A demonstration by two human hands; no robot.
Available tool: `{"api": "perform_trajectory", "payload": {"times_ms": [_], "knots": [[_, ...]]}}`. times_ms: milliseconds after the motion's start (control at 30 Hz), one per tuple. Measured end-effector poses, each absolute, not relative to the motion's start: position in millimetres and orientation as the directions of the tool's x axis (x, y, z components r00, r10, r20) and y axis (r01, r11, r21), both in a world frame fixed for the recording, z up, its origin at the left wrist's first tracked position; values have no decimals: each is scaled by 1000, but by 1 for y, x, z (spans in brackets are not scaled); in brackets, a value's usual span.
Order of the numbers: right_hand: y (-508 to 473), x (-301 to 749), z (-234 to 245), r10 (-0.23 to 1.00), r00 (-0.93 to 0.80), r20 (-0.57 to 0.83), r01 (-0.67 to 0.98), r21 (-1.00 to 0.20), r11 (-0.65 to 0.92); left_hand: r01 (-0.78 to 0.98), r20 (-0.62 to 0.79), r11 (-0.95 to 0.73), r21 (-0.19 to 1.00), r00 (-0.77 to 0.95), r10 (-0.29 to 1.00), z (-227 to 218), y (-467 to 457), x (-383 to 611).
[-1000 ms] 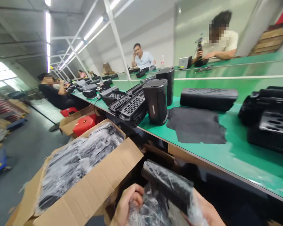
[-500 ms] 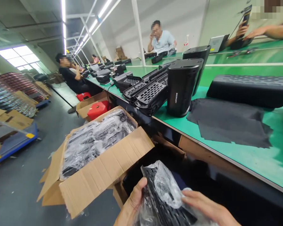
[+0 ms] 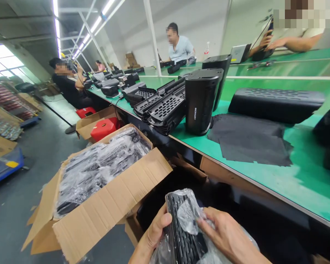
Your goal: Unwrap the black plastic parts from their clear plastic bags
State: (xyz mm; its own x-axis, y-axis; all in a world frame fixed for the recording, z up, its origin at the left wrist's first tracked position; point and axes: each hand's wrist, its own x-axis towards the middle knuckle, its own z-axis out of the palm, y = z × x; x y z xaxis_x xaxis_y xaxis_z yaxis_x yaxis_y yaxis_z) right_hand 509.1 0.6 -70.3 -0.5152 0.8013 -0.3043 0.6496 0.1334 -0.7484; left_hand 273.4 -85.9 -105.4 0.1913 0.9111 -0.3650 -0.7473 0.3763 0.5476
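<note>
At the bottom of the view my left hand (image 3: 154, 234) grips the left edge of a black perforated plastic panel (image 3: 181, 234) that sits in a clear plastic bag (image 3: 189, 214). My right hand (image 3: 228, 236) pinches the bag's film against the panel's right side. To the left stands an open cardboard box (image 3: 110, 209) filled with several more bagged black parts (image 3: 99, 165).
A green workbench (image 3: 291, 179) runs along the right with a black fabric sheet (image 3: 250, 141), a black upright housing (image 3: 199, 101), stacked perforated panels (image 3: 162, 108) and a long black grille (image 3: 275, 104). A red stool (image 3: 106, 128) stands by the bench. Other people sit further along and across.
The bagged panel has turned so its perforated face shows, and my right hand has shifted from under the bag onto its film. The view has swung slightly back to the right.
</note>
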Motion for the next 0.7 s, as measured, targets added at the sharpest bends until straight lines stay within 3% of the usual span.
{"api": "perform_trajectory", "payload": {"times_ms": [67, 167, 300, 367, 467, 600, 700], "knots": [[6, 519, -90, 800, -491, -344, 536, -843, -33, -773, -405, 388, 502, 187, 895, -109, -89, 270], [17, 542, -111, 808, -390, -441, 485, -844, -227, -790, -461, 398, 466, 167, 872, -116, -91, 264], [17, 546, -105, 919, -226, -322, 627, -770, -116, -768, -422, 331, 549, 87, 902, -125, -87, 264], [6, 528, -87, 916, -286, -283, 608, -792, -55, -735, -376, 280, 617, 37, 926, -128, -83, 265], [-12, 482, -59, 761, -553, -340, 567, -822, 44, -643, -307, 220, 734, -25, 952, -129, -78, 262], [-21, 430, -50, 664, -650, -370, 575, -811, 110, -469, -252, 183, 864, -89, 964, -129, -83, 250], [-14, 420, -62, 612, -698, -372, 497, -867, 40, -435, -257, 179, 883, -128, 958, -129, -91, 244]]}}
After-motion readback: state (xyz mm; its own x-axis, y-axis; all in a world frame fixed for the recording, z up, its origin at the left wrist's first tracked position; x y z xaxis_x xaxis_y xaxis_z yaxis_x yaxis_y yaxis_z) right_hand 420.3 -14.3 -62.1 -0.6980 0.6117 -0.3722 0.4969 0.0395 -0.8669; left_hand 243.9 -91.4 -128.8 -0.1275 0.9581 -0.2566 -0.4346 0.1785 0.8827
